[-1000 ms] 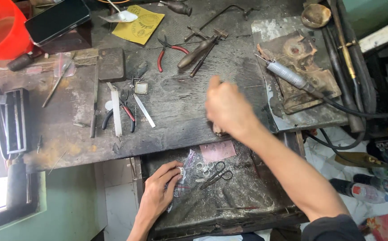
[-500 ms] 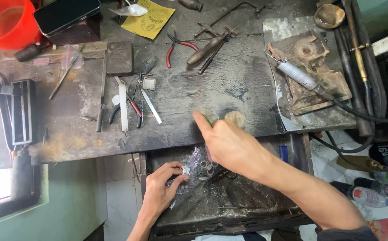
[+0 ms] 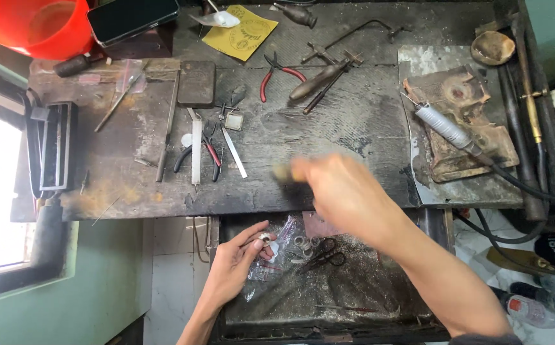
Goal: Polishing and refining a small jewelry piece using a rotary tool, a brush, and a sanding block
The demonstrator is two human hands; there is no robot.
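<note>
Fingers of the left hand [image 3: 239, 259], low in the centre of the frame, pinch a small silvery ring [image 3: 264, 237] between thumb and forefinger, above the open drawer [image 3: 354, 300] under the table [image 3: 328, 128]. Just beside that hand, a clear plastic bag [image 3: 271, 265] lies in the drawer, with more small rings [image 3: 303, 243] and a pair of dark scissors [image 3: 325, 252] to its right. The right hand [image 3: 344, 191] is blurred over the front edge of the table, just above the drawer; its fingers seem closed on a small pale thing [image 3: 284, 171] at their tips, though I cannot tell what it is. Towards the upper middle of the table lie red-handled pliers [image 3: 277, 73], and another pair of pliers [image 3: 200, 156] sits left of centre beside a white strip. A yellow sheet [image 3: 242, 29] lies at the top, an orange bowl [image 3: 38, 25] in the upper left corner, and a corded handpiece [image 3: 443, 128] rests on a worn block at the right.
</note>
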